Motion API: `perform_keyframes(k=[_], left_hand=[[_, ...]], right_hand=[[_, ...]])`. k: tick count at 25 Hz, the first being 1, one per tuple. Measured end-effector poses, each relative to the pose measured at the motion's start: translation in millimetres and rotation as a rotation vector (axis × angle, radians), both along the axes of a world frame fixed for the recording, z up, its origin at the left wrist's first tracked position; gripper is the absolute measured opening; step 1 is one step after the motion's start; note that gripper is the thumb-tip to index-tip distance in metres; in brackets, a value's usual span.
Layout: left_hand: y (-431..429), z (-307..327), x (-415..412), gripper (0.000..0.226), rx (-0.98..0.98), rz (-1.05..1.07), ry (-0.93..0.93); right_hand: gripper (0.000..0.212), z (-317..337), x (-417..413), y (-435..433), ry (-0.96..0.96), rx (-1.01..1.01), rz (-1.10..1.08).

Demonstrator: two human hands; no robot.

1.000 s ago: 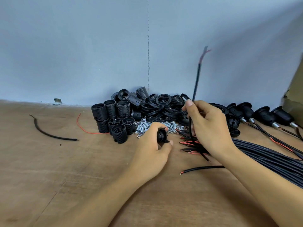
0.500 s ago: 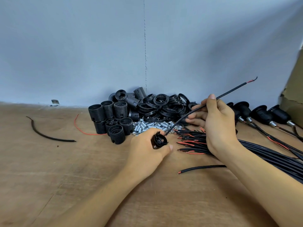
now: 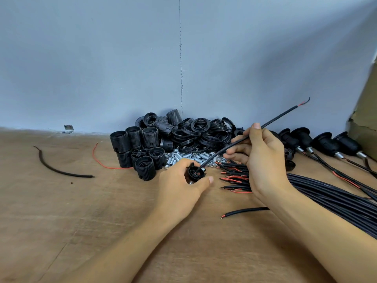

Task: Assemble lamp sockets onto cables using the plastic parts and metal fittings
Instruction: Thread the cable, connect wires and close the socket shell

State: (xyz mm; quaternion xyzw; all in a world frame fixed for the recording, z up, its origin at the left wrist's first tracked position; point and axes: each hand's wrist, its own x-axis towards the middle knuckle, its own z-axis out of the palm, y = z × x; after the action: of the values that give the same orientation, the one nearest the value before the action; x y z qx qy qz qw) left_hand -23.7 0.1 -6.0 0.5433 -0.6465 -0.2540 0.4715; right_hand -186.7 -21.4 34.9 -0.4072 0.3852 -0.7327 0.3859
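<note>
Across a wooden table (image 3: 61, 221), a bundle of black cables (image 3: 336, 201) is spread at 3 o'clock and a heap of black threaded socket shells (image 3: 142, 148) is piled at 12 o'clock. A single cable (image 3: 281, 115) is pinched by the right hand (image 3: 263, 158) and slanted toward 2 o'clock. Its lower end is set into a small socket base (image 3: 195, 173), gripped in curled fingers by the left hand (image 3: 179, 190). Silver metal fittings (image 3: 183, 158) are scattered just behind it.

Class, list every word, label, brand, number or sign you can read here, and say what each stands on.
No text can be read.
The socket part in the left hand, the cable in the right hand, the plastic shells, metal fittings and cardboard show no legible marks.
</note>
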Motion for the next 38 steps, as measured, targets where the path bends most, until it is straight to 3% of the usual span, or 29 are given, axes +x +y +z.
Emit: perform_keyframes(k=[22, 27, 32, 35, 38], left_hand=[[-5, -6, 4, 0.026, -0.114, 0.02, 0.137], [-8, -10, 6, 0.038, -0.105, -0.008, 0.094], [-8, -9, 5, 0.035, -0.103, -0.073, 0.112], [-9, -10, 5, 0.031, -0.088, -0.107, 0.151], [-11, -11, 6, 0.028, -0.071, -0.157, 0.198]], right_hand=[[0.036, -8, -5, -4, 0.125, -0.039, -0.1], [0.034, -5, -6, -1, 0.138, -0.044, -0.059], [0.018, -7, 1, 7, 0.357, -0.093, 0.127], [0.019, -12, 6, 10, 0.495, -0.083, 0.243], [0.023, -11, 6, 11, 0.543, -0.085, 0.219]])
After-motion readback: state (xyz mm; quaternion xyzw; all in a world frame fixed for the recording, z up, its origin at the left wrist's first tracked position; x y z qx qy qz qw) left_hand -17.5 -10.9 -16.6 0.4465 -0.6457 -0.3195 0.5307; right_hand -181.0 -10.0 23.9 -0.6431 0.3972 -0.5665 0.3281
